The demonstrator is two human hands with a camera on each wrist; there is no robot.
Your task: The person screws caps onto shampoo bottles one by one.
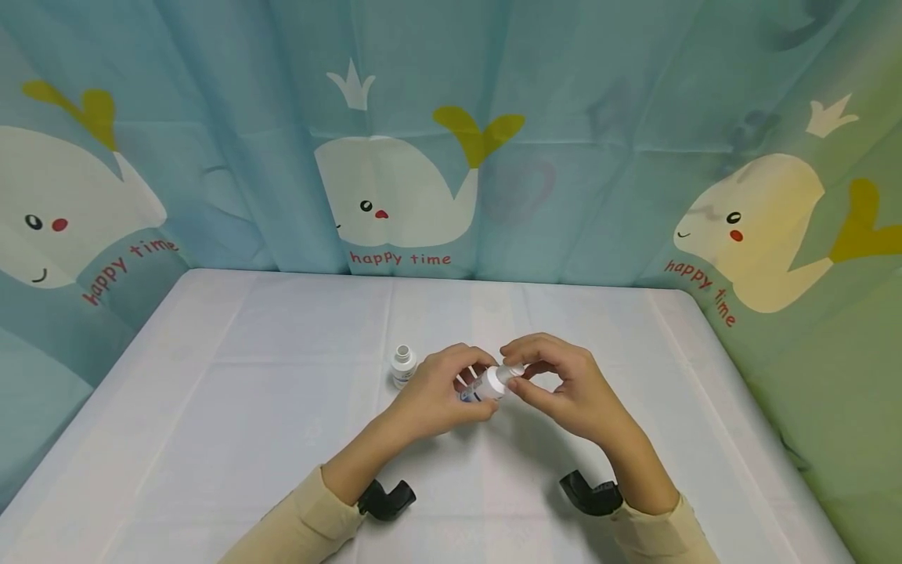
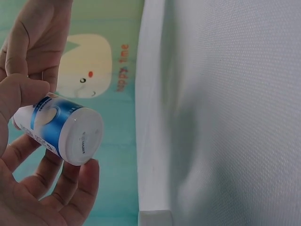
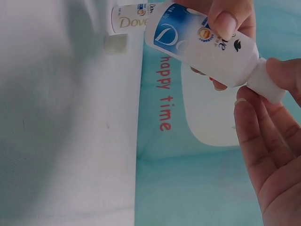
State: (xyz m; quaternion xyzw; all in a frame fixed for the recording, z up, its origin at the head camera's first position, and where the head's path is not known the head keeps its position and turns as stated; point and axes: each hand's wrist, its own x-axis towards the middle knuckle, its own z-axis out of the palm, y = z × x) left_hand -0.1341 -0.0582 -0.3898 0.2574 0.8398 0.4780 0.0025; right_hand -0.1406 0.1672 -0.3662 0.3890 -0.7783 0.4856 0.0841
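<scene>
Gripping the white-and-blue plastic bottle (image 3: 202,49), the left hand (image 1: 437,394) should brace it while the right hand (image 1: 581,392) alongside pinches its white cylindrical cap (image 3: 263,82).

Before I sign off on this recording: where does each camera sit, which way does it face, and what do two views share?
Head: worn on the head, facing forward and down at the table and whale curtain; left hand, right hand and sleeves show.
Left wrist: sideways picture, facing the held bottle and its base; left hand and part of the right show.
Right wrist: sideways picture, facing the held bottle's cap; right hand and the left's fingers show.
Shared: head and right wrist both show the second bottle.
</scene>
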